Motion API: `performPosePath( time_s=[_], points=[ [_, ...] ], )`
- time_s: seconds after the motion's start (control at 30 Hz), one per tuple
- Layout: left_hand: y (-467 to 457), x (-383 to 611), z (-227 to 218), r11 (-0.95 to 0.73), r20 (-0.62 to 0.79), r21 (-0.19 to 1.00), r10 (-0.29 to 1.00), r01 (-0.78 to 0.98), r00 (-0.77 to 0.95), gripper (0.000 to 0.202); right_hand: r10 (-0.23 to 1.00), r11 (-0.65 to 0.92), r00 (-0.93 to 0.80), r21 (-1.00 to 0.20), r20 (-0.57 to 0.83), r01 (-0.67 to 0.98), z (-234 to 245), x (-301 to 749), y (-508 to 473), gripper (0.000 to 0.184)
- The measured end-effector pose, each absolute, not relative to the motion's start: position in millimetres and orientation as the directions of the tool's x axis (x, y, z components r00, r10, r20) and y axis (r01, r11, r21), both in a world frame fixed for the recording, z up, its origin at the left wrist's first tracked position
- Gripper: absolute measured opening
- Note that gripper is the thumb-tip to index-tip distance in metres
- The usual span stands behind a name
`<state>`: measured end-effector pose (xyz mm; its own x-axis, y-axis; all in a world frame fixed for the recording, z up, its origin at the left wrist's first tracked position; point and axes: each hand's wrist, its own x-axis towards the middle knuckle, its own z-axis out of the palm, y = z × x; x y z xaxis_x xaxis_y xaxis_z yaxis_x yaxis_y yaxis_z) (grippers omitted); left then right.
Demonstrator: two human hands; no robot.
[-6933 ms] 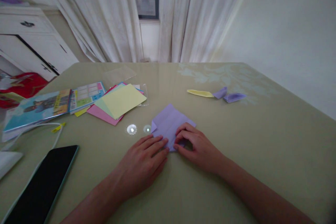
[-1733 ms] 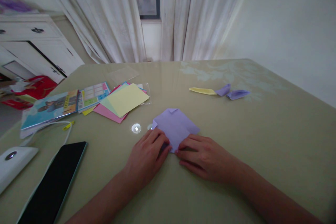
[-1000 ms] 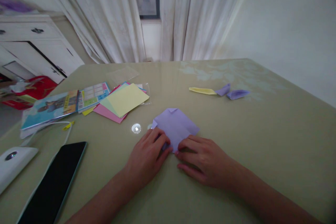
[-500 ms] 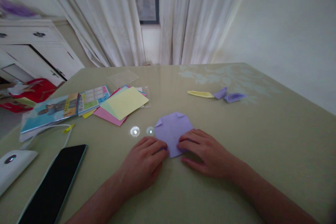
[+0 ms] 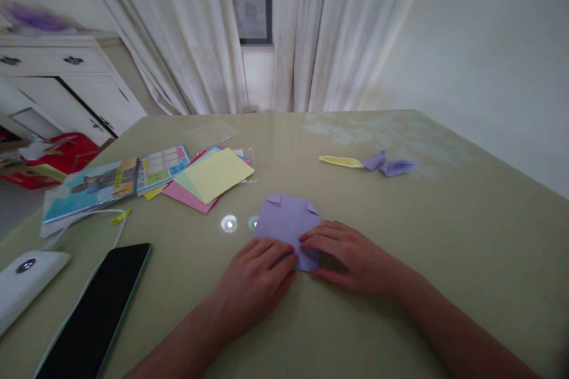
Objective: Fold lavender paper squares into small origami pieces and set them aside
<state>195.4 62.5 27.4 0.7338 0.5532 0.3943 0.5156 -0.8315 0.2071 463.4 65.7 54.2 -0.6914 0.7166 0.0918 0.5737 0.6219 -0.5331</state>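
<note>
A sheet of purple origami paper (image 5: 287, 219) lies on the table in front of me, with small folded corners at its far edge. My left hand (image 5: 267, 266) presses on its near left edge, fingers curled together and partly hiding that edge. On the near right part rests my right hand (image 5: 344, 254), its fingers bent over the paper and the thumb at the near corner. Past the sheet lie folded paper pieces, one yellow (image 5: 341, 161) and joined in line with a purple one (image 5: 398, 167).
Left of the paper are a fanned stack of coloured sheets (image 5: 217, 174), a booklet (image 5: 91, 186) and a clear plastic sleeve (image 5: 213, 131). Nearer me lie a black-screened phone (image 5: 95, 308), a white device (image 5: 31, 284) and a white cable (image 5: 122, 231).
The purple paper has turned clockwise on the table, its folded corners now at the far left and far right. My left hand has shifted slightly right and nearer my right hand.
</note>
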Motion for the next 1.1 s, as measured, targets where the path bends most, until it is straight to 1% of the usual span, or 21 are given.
performPosePath(
  time_s=[0.1,0.2,0.33,0.37,0.47,0.5,0.53,0.6,0.67,0.73,0.77,0.87,0.97,1.03,1.1],
  points=[
    [66,195,24,-0.823,0.364,0.205,0.566,0.53,0.74,0.01,0.704,0.621,-0.705,-0.557,0.089,0.551,54,464,67,0.042],
    [69,192,23,-0.816,0.333,0.178,0.576,0.55,0.747,0.011,0.699,0.61,-0.71,-0.586,0.083,0.533,53,466,68,0.039],
    [70,193,25,-0.807,0.303,0.149,0.588,0.571,0.75,0.009,0.692,0.621,-0.715,-0.588,0.101,0.518,49,464,69,0.036],
    [69,194,26,-0.802,0.297,0.158,0.595,0.576,0.747,0.01,0.694,0.623,-0.711,-0.588,0.111,0.516,48,463,70,0.036],
    [67,197,28,-0.79,0.28,0.187,0.612,0.583,0.739,0.028,0.696,0.634,-0.702,-0.587,0.15,0.503,43,460,69,0.034],
    [67,197,28,-0.789,0.276,0.186,0.613,0.585,0.74,0.031,0.693,0.644,-0.702,-0.579,0.164,0.501,41,459,69,0.033],
    [67,198,28,-0.791,0.277,0.175,0.61,0.586,0.742,0.029,0.69,0.654,-0.703,-0.566,0.175,0.501,40,458,70,0.031],
    [66,198,27,-0.8,0.294,0.135,0.596,0.585,0.747,0.019,0.683,0.673,-0.705,-0.537,0.188,0.509,39,457,70,0.029],
    [67,199,26,-0.807,0.318,0.101,0.58,0.581,0.75,0.012,0.686,0.675,-0.703,-0.526,0.187,0.518,40,457,70,0.032],
    [67,198,26,-0.81,0.334,0.097,0.573,0.578,0.748,0.014,0.688,0.671,-0.701,-0.531,0.188,0.517,41,457,69,0.039],
    [68,198,26,-0.811,0.336,0.104,0.573,0.575,0.748,0.014,0.688,0.671,-0.699,-0.534,0.192,0.514,42,457,68,0.039],
    [68,195,26,-0.824,0.351,0.118,0.556,0.554,0.753,0.01,0.698,0.666,-0.68,-0.554,0.226,0.5,41,455,66,0.02],
    [67,190,25,-0.847,0.369,0.135,0.524,0.514,0.767,0.004,0.734,0.614,-0.644,-0.616,0.216,0.494,39,454,64,0.017],
    [67,188,25,-0.859,0.358,0.153,0.509,0.489,0.783,0.006,0.745,0.576,-0.643,-0.658,0.177,0.485,38,455,64,0.012],
    [67,186,25,-0.868,0.337,0.173,0.496,0.465,0.801,0.01,0.725,0.565,-0.674,-0.683,0.143,0.463,39,456,65,0.009]
  ],
)
